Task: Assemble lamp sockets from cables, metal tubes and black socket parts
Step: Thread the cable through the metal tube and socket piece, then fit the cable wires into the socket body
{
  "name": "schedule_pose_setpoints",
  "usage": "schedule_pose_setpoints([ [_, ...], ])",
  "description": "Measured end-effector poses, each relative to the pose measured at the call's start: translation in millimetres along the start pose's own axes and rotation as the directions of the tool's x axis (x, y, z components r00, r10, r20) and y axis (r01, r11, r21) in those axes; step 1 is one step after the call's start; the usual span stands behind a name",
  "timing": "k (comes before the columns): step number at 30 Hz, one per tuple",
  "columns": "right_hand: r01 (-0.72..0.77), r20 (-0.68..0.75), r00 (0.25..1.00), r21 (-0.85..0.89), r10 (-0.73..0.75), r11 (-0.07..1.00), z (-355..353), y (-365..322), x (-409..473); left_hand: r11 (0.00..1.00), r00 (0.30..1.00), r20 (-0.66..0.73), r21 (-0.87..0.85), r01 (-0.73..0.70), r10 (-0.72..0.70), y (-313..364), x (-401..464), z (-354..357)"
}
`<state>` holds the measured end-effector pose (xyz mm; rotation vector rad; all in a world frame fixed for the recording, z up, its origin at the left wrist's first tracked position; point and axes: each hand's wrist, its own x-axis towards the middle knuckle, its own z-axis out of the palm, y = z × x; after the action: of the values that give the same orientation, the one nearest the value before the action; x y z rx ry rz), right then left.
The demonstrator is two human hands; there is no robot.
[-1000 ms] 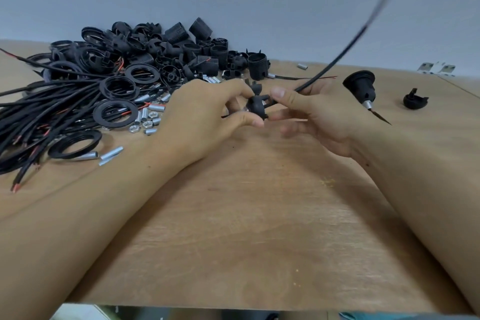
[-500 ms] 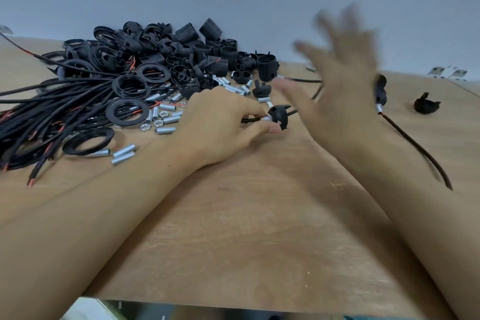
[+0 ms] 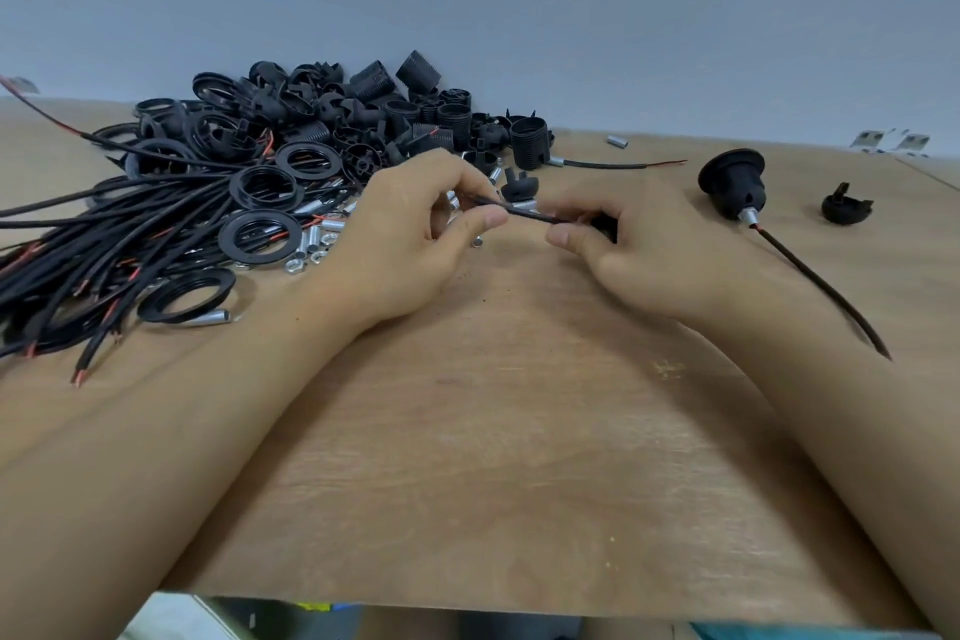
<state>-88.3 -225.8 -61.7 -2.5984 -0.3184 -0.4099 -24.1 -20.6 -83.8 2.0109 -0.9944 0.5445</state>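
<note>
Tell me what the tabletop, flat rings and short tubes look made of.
Tabletop: likely plywood, matte, visible grain. Flat rings: probably moulded black plastic, slight sheen. Short tubes: metal by their bright silvery shine; which metal can't be told.

Thin black cable (image 3: 519, 211) held level betw both hands, just above the wooden table (image 3: 467, 431); left hand (image 3: 410, 244) pinches one end w/ thumb + fingers, right hand (image 3: 639, 250) curls round the other end & a black socket part (image 3: 605, 226), mostly hidden.

Far left: big bundle of black cables (image 3: 78, 250) w/ red-tipped ends. Behind it a heap of black socket parts (image 3: 363, 120), threaded cylinders, caps, flat rings (image 3: 260, 234). Short metal tubes (image 3: 322, 244) + nuts scattered near left hand.

Right: assembled socket (image 3: 732, 187), tilted, metal tube at its base, cable trailing toward near edge. Lone black cap (image 3: 845, 208) just beyond it.
</note>
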Motion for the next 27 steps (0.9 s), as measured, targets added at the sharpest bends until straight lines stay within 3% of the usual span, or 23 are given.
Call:
schedule_pose_setpoints([
  [4, 0.089, -0.093, 0.993, 0.175, -0.073, 0.981, 9.4, -8.3, -2.5, 0.999, 0.999, 0.033, -0.004, -0.04, 0.04, 2.4, -1.4, 8.2],
  [6, 0.066, -0.133, 0.991, 0.273, -0.031, 0.96, 13.2, -9.7, -0.5, 0.999, 1.0, -0.003, -0.033, -0.021, 0.021, 1.7, -1.4, 10.3],
  [12, -0.067, -0.055, 0.993, 0.44, 0.101, 0.895, 15.8, -6.2, 5.1, 0.999, 0.997, -0.081, 0.033, 0.012, -0.01, -2.6, 2.0, 5.7],
  [19, -0.169, 0.025, 0.981, 0.584, 0.19, 0.794, 12.9, -4.8, 8.5, 0.936, 0.985, -0.139, 0.323, 0.141, -0.101, -21.3, 6.7, -9.9],
  [27, -0.197, 0.053, 0.974, 0.67, 0.219, 0.715, 10.9, 2.5, 12.9, 0.921, 0.979, -0.158, 0.346, 0.176, -0.128, -28.5, 7.6, -11.2],
])
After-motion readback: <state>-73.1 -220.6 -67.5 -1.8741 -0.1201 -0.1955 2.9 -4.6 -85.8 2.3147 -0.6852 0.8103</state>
